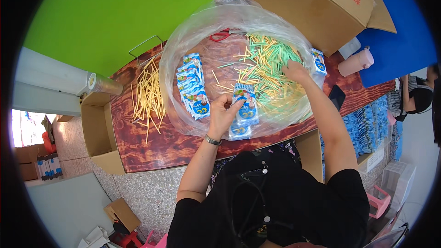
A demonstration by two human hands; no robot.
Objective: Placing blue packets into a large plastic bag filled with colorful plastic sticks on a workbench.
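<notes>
I watched the left hand [223, 114] from afar, its thumb and fingers pinched on a blue-and-white packet [246, 103], with another packet [240, 131] partly beneath. Left of that hand, within the ring of a clear plastic bag [181, 36], lay an overlapping row of packets [193, 87]; farther left, loose yellow sticks [150, 94] rested on the table [138, 154]. The right hand [296, 71] had its fingers in a heap of green and yellow sticks [266, 71]; I could not tell whether they gripped any. Beyond it, rightward, stood a pink bottle [356, 63].
</notes>
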